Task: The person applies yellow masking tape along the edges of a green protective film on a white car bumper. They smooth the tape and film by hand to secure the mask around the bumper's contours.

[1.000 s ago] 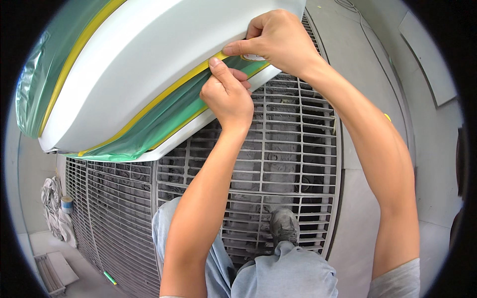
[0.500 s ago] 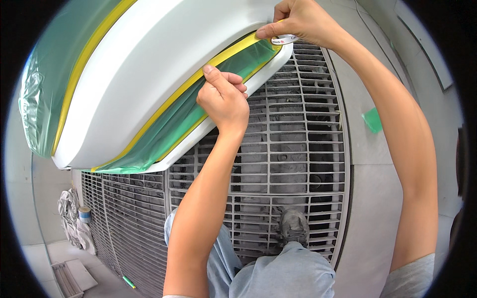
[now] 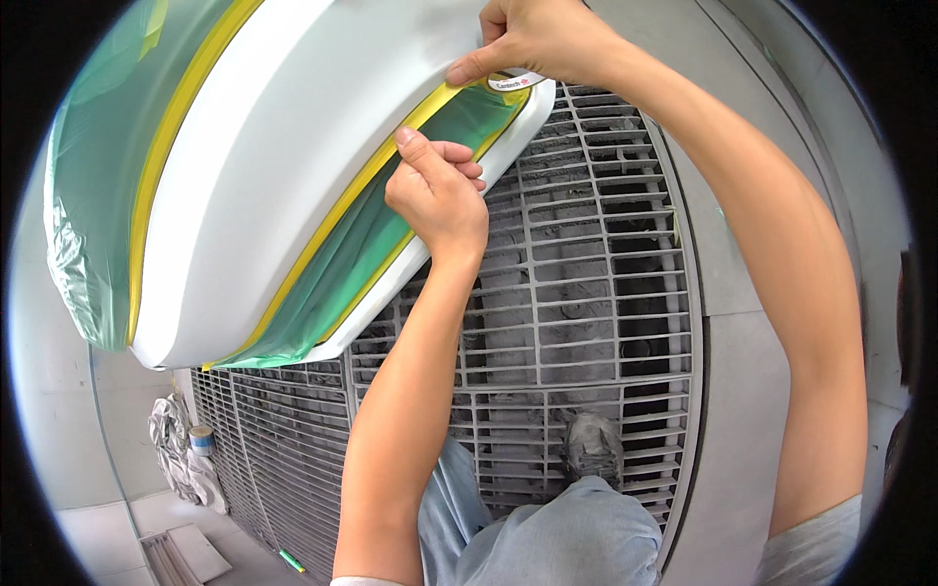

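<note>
In my right hand [image 3: 532, 44] is a roll of yellow masking tape [image 3: 513, 84], its white core facing me, the thumb pressing on the strip. The yellow tape strip [image 3: 430, 109] runs down to my left hand [image 3: 437, 190], whose thumb tip lies on it while the fingers curl in. Beneath both hands is a white curved panel, looking like a car bumper [image 3: 230, 195]. Green masking film [image 3: 362, 259] covers its long recess, edged with yellow tape above and below. The far end of the recess is partly hidden by my right hand.
More green film [image 3: 98, 225] with a yellow tape border covers the part at left. Under the panel lies a metal floor grating [image 3: 572, 322], with my shoe [image 3: 593, 444] on it. At lower left are crumpled grey sheeting [image 3: 176, 449], a can [image 3: 201, 440] and a small green tool [image 3: 291, 561].
My right hand, with the tape roll, has shifted left and slightly upward toward my left hand in the picture. My left thumb stays on the tape. The view has tilted slightly.
</note>
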Available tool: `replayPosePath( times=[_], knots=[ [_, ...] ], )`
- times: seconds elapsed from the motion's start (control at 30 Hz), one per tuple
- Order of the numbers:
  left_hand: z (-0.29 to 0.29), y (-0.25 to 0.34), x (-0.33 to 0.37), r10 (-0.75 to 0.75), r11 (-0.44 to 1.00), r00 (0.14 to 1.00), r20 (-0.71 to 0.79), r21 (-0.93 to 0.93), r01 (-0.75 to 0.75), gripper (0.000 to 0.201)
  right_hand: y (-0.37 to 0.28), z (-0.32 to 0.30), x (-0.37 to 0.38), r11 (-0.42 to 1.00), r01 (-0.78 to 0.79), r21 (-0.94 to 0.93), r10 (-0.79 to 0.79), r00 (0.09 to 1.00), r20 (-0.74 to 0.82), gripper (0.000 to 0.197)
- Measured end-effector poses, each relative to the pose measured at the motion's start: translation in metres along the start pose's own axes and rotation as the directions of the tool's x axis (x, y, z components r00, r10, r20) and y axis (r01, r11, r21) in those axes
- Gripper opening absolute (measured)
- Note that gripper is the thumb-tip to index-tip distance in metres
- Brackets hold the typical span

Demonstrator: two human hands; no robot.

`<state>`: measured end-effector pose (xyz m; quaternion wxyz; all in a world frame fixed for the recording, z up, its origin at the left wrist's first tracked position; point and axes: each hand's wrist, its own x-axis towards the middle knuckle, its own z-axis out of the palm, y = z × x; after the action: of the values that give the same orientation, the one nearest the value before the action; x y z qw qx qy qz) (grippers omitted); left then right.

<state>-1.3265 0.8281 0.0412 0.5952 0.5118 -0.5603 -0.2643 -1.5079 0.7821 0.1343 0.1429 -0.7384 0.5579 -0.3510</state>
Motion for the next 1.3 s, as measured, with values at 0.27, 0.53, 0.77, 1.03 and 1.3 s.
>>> replayPosePath(
  times=[0.27,0.53,0.77,1.03,1.3],
  knots=[
    [0.014,0.001,0.006,0.019,1.000,1.000,0.023,-0.023,-0.019,0.077,0.003,0.002,0.000,1.000,0.007,0.030,-0.007,1.000,-0.006,0.051],
    [0.028,0.003,0.009,0.006,0.999,1.000,0.021,-0.048,-0.005,0.074,0.014,0.002,-0.003,0.993,0.048,0.104,-0.047,0.999,-0.017,0.050],
    [0.040,0.001,0.009,-0.001,0.999,1.000,-0.012,-0.042,0.001,0.074,0.030,0.007,0.003,0.983,0.100,0.156,-0.099,0.995,-0.013,0.050],
    [0.044,-0.002,0.012,0.064,0.998,0.998,0.006,0.019,-0.064,0.074,0.063,0.006,0.012,0.970,-0.020,0.243,0.006,0.998,0.060,0.051],
    [0.050,-0.004,0.014,0.113,0.990,0.993,0.016,0.080,-0.114,0.073,0.081,0.021,0.005,0.953,-0.016,0.304,0.023,1.000,-0.017,0.055]
  ],
)
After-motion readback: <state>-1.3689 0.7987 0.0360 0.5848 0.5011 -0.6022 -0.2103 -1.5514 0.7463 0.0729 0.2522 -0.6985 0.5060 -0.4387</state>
